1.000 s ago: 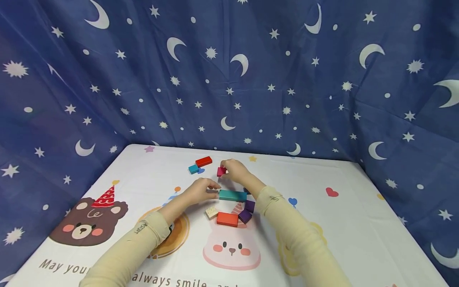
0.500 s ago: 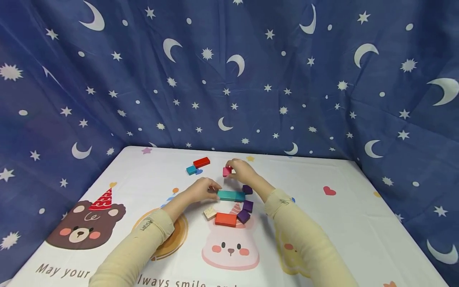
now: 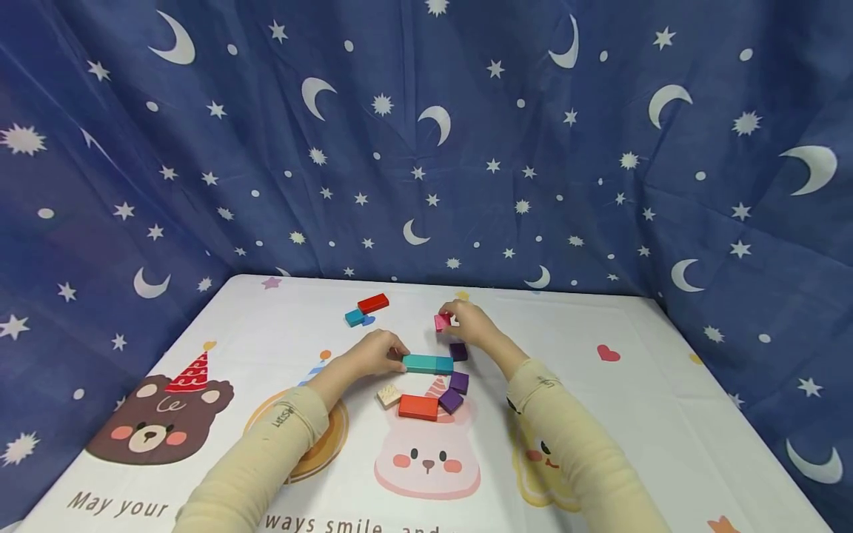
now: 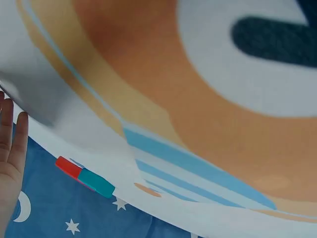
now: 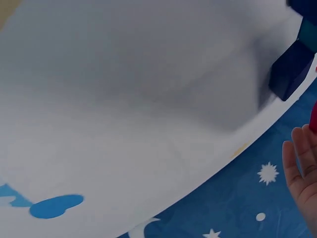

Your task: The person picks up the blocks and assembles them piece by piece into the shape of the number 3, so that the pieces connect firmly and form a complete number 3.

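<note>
My left hand (image 3: 375, 354) is at the left end of a long teal block (image 3: 418, 363), its thumb and a finger pinching that end. A shorter blue block (image 3: 444, 365) adjoins the teal one on the right. My right hand (image 3: 469, 323) pinches a small pink block (image 3: 441, 323) behind them. A dark purple block (image 3: 458, 352) stands just in front of the right hand. In the right wrist view, part of the pink block (image 5: 314, 120) shows at the fingertips. The left wrist view catches only some fingers (image 4: 19, 141) at its left edge.
Two purple blocks (image 3: 458, 383), an orange-red block (image 3: 418, 407) and a cream block (image 3: 389, 396) curve round in front. Farther back on the left, a red block (image 3: 373, 303) touches a blue block (image 3: 355, 317). A starry curtain (image 3: 426, 148) hangs behind the printed tablecloth (image 3: 653, 414).
My right hand has carried the pink block to the right, behind the purple block, which now shows more fully. The left hand has stayed by the teal block's end.
</note>
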Tool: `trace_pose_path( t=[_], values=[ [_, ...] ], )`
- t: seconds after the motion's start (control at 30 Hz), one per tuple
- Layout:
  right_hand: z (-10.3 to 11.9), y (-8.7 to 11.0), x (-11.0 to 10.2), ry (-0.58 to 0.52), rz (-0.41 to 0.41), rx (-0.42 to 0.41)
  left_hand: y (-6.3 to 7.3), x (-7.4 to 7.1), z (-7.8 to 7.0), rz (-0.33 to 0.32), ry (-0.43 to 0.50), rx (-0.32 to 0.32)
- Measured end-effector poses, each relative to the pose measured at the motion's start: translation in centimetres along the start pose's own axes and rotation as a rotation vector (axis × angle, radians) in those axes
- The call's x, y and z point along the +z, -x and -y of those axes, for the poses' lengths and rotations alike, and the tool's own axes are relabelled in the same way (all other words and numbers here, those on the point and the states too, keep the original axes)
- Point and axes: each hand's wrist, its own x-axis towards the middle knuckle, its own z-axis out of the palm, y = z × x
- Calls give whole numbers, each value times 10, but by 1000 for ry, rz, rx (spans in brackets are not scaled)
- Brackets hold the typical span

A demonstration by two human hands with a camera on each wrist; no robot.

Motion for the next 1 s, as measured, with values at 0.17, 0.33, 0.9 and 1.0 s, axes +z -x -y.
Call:
trace_pose_path(
  t=[0.17, 0.33, 0.9, 1.0],
  values=[
    [-9, 5, -1, 17, -3, 15, 0, 1, -2, 8, -15, -4],
    [-13, 10, 0, 90, 8, -48, 3, 2, -3, -10, -25, -11],
    [-26, 10, 4, 160, 73, -162, 1, 2, 2, -17, -8, -1],
    [-27, 8, 5, 145, 98, -172, 1, 2, 2, -17, -10, 6]
  ],
)
